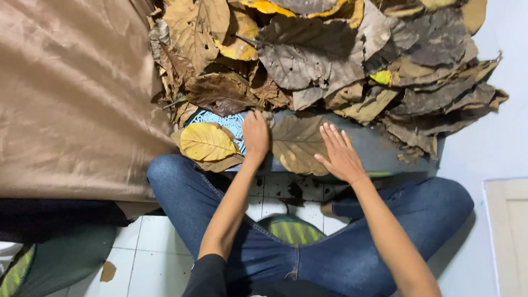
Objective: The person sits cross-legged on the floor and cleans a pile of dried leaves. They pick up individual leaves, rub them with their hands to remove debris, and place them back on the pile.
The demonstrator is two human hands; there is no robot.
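A large flat brown leaf [297, 142] lies on a grey board [385, 151] in front of my crossed legs in blue jeans. My left hand [256, 135] rests at the leaf's left edge with its fingers curled over the leaf's top corner. My right hand [340, 153] lies flat and spread on the leaf's right side. A yellow leaf [204, 142] lies to the left of my left hand, on top of other brown leaves.
A big heap of dry brown and yellow leaves [330, 55] is piled beyond the board. A light blue patterned mat [228, 121] peeks out under it. Shiny brown cloth [71, 93] hangs at left. White floor tiles [154, 253] lie below.
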